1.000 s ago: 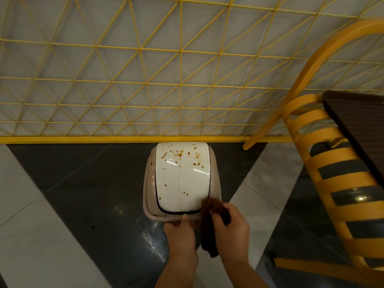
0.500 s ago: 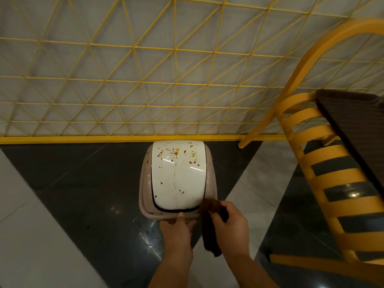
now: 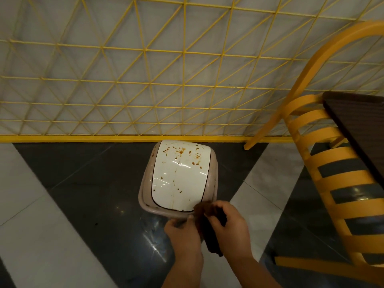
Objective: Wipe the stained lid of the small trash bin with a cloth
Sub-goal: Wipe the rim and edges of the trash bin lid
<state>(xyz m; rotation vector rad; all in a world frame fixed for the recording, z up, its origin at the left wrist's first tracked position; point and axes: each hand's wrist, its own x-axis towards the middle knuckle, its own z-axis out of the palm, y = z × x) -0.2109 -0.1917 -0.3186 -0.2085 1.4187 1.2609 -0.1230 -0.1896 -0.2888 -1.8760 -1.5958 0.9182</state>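
A small beige trash bin (image 3: 146,185) stands on the floor, tilted a little to the right. Its white lid (image 3: 180,179) carries brown stains, thickest at the far end. My left hand (image 3: 182,235) grips the bin's near rim from below. My right hand (image 3: 230,227) holds a dark brown cloth (image 3: 209,231), whose top end touches the lid's near right corner while the rest hangs down between my hands.
A yellow wire lattice fence (image 3: 145,84) with a yellow base rail runs behind the bin. A yellow slatted chair (image 3: 324,163) stands at the right, beside a dark table edge (image 3: 357,125). The floor is glossy black and white tile.
The bin has turned and tilted slightly to the right. My left hand has slid under the near rim. The cloth stays at the lid's near right corner.
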